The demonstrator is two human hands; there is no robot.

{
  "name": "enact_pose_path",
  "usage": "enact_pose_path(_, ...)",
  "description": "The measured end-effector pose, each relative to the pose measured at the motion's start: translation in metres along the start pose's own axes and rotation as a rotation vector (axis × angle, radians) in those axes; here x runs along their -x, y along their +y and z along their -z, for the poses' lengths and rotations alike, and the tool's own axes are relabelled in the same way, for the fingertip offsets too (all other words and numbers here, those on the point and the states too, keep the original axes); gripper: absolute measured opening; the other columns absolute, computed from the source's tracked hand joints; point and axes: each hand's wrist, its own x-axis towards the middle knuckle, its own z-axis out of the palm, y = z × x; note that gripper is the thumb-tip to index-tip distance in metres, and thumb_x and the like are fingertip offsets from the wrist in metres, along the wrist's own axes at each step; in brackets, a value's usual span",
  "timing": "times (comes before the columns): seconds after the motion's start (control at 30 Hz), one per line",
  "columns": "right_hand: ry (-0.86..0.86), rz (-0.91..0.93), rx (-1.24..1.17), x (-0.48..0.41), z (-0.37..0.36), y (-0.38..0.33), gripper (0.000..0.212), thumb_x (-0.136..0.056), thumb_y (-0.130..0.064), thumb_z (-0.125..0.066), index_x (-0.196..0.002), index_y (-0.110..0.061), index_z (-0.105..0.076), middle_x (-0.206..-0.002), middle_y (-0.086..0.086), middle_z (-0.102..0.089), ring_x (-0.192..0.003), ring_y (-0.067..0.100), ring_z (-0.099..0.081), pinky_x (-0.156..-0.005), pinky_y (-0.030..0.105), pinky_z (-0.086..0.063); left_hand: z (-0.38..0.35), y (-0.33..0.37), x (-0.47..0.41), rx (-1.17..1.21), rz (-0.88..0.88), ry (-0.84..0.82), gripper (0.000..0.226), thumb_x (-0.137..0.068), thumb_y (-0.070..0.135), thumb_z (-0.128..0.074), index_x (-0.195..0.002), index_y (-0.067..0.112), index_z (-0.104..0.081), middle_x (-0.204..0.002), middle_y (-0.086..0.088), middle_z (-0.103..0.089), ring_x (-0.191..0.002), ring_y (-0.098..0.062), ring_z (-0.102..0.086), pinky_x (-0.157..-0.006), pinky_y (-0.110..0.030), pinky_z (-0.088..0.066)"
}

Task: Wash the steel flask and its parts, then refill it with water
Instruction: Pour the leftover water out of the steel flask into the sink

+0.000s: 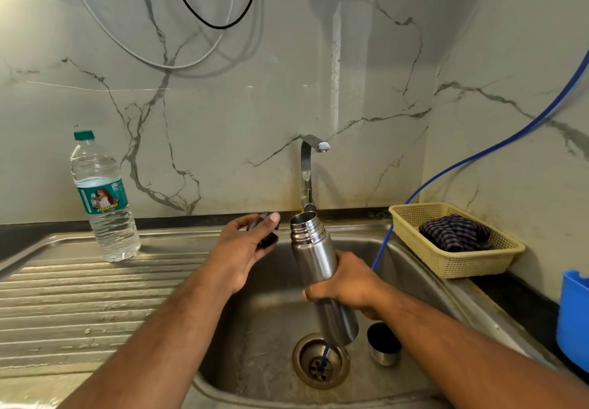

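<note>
While no water is coming from the tap (306, 169), the steel sink (411, 281) takes most of the view, with its ribbed draining board on the left and the basin in the middle. A yellow basket (462, 262) with a checked cloth (452, 231) inside stands at the right rim, next to the dark desk. A thin blue hose (478, 153) runs down past it into the drain (320, 362). A plastic water bottle (103, 198) with a green cap stands upright on the draining board, well apart from the basin.

Over the basin the steel flask (314, 249) is held tilted, with its open threaded mouth pointing up toward the tap. The right hand (347, 284) is wrapped around the middle of its body. The left hand (242, 249) is just beside the mouth, with its fingers curled around a small dark piece. I judge this to be the stopper (267, 239), but it is partly hidden. A small steel cup (384, 349), probably the flask's cap, sits on the basin floor near the drain.

I think the washing itself is not yet begun. To do it well, the person should first free the left hand by putting the stopper in the basin, away from the drain, and then open the tap. The mouth must come directly under the spout. Wet steel is slippery, so the right hand's grip should be firm and low over the basin.
</note>
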Motion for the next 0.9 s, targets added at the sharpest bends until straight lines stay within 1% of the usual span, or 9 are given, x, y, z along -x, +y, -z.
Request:
enact_pose_path(0.1, 0.04, -0.018, -0.023, -0.002, 0.005, 0.004, 0.081, -0.06, -0.032, -0.095, -0.131, -0.026, -0.057, -0.111, -0.005, -0.068, -0.099, 0.013, -0.066, -0.089, 0.035, -0.058, 0.013, -0.02, 0.0, -0.46, 0.046, -0.058, 0.073, -0.06, 0.033, -0.09, -0.124, 0.016, -0.059, -0.122, -0.012, -0.063, -0.109, -0.027, -0.067, -0.093, -0.04, -0.06)
enact_pose_path(0.23, 0.066, -0.046, -0.031, -0.004, 0.008, 0.009, 0.083, -0.058, -0.033, -0.096, -0.131, -0.026, -0.057, -0.111, -0.004, -0.067, -0.099, 0.014, -0.066, -0.087, 0.035, -0.057, 0.015, -0.046, -0.001, -1.157, 0.028, -0.143, 0.051, -0.07, 0.037, -0.091, -0.112, 0.024, -0.064, -0.107, 0.003, -0.066, -0.099, -0.013, -0.063, -0.077, -0.026, -0.054)
enact_pose_path(0.37, 0.039, -0.051, -0.011, -0.006, 0.01, 0.012, 0.083, -0.061, -0.03, -0.095, -0.134, -0.025, -0.055, -0.112, -0.004, -0.066, -0.101, 0.014, -0.065, -0.088, 0.035, -0.056, 0.009, -0.06, -0.014, -1.566, 0.243, -0.355, 0.053, -0.074, 0.039, -0.089, -0.118, 0.018, -0.069, -0.114, -0.002, -0.07, -0.1, -0.017, -0.067, -0.081, -0.033, -0.062)
enact_pose_path(0.43, 0.023, -0.052, -0.001, -0.008, 0.011, 0.014, 0.083, -0.062, -0.029, -0.095, -0.135, -0.024, -0.054, -0.113, -0.003, -0.065, -0.102, 0.015, -0.065, -0.092, 0.037, -0.057, 0.009, -0.064, -0.021, -1.709, 0.311, -0.475, 0.057, -0.074, 0.036, -0.09, -0.124, 0.018, -0.069, -0.119, -0.002, -0.07, -0.104, -0.018, -0.067, -0.084, -0.031, -0.059)
enact_pose_path(0.5, 0.018, -0.051, 0.008, -0.011, 0.011, 0.017, 0.082, -0.064, -0.028, -0.094, -0.135, -0.024, -0.053, -0.114, -0.002, -0.065, -0.103, 0.016, -0.064, -0.092, 0.037, -0.056, 0.011, -0.072, -0.028, -1.819, 0.318, -0.557, 0.064, -0.073, 0.032, -0.091, -0.13, 0.017, -0.065, -0.126, -0.002, -0.067, -0.113, -0.021, -0.063, -0.087, -0.027, -0.05)
enact_pose_path(0.57, 0.017, -0.052, 0.013, -0.013, 0.012, 0.019, 0.082, -0.064, -0.028, -0.094, -0.135, -0.024, -0.053, -0.116, -0.002, -0.065, -0.104, 0.016, -0.064, -0.092, 0.036, -0.055, 0.015, -0.085, -0.036, -1.83, 0.358, -0.62, 0.066, -0.072, 0.028, -0.092, -0.131, 0.018, -0.063, -0.131, -0.002, -0.064, -0.118, -0.022, -0.061, -0.089, -0.026, -0.047)
enact_pose_path(0.67, 0.024, -0.056, 0.017, -0.017, 0.013, 0.023, 0.081, -0.063, -0.028, -0.094, -0.134, -0.025, -0.054, -0.11, -0.005, -0.063, -0.101, 0.014, -0.063, -0.09, 0.035, -0.055, 0.02, -0.099, -0.045, -1.786, 0.415, -0.734, 0.059, -0.067, 0.033, -0.095, -0.119, 0.027, -0.068, -0.125, 0.002, -0.067, -0.113, -0.018, -0.062, -0.091, -0.026, -0.05)
enact_pose_path(0.77, 0.029, -0.07, 0.019, -0.019, 0.013, 0.025, 0.079, -0.064, -0.028, -0.094, -0.132, -0.024, -0.055, -0.106, -0.006, -0.063, -0.097, 0.014, -0.063, -0.09, 0.036, -0.056, 0.023, -0.105, -0.049, -1.789, 0.435, -0.789, 0.054, -0.063, 0.036, -0.097, -0.109, 0.034, -0.07, -0.119, 0.006, -0.067, -0.109, -0.017, -0.062, -0.094, -0.032, -0.054)
enact_pose_path(0.9, 0.047, -0.078, 0.029, -0.02, 0.012, 0.026, 0.079, -0.063, -0.028, -0.095, -0.131, -0.024, -0.055, -0.107, -0.005, -0.064, -0.096, 0.013, -0.064, -0.087, 0.035, -0.057, 0.022, -0.109, -0.052, -1.803, 0.465, -0.857, 0.057, -0.065, 0.033, -0.096, -0.115, 0.032, -0.068, -0.125, 0.005, -0.064, -0.112, -0.018, -0.059, -0.1, -0.036, -0.054)
